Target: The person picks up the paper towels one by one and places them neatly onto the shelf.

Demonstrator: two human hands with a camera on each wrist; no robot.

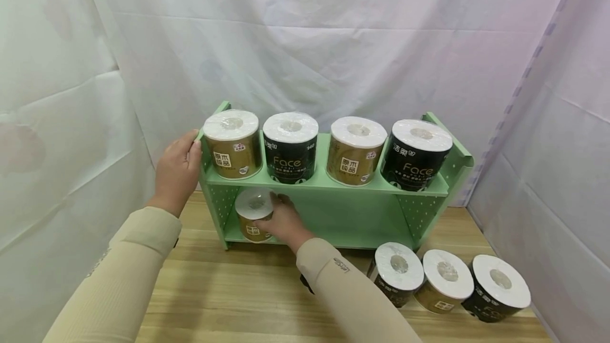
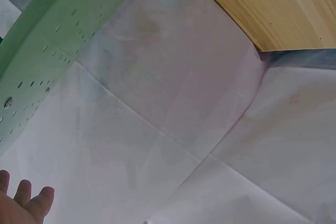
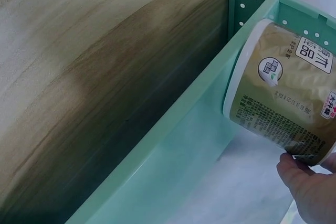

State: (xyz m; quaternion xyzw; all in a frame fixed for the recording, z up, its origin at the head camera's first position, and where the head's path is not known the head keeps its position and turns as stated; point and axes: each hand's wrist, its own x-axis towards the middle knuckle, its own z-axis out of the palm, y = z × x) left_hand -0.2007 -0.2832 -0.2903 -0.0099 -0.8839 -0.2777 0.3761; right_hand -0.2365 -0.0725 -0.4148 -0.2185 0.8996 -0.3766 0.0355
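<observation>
My right hand (image 1: 284, 219) holds a gold-wrapped toilet roll (image 1: 254, 226) at the left end of the lower shelf, under the upper board. The right wrist view shows the gold roll (image 3: 286, 87) close to the perforated side panel, with the fingertips of my right hand (image 3: 312, 184) at its edge. At the upper left of the green two-tier shelf (image 1: 352, 221), my left hand (image 1: 178, 168) has its fingertips right at the side panel's edge. The left wrist view has the left hand's (image 2: 23, 203) fingers loosely extended beside the perforated green panel (image 2: 58, 40).
On the upper tier stand two gold rolls (image 1: 235, 160) and two black rolls (image 1: 290, 160), alternating. Front right on the wooden table (image 1: 229, 300) are a black roll (image 1: 393, 292), a gold roll (image 1: 436, 300) and another black roll (image 1: 488, 306). White curtains (image 1: 314, 57) surround the table.
</observation>
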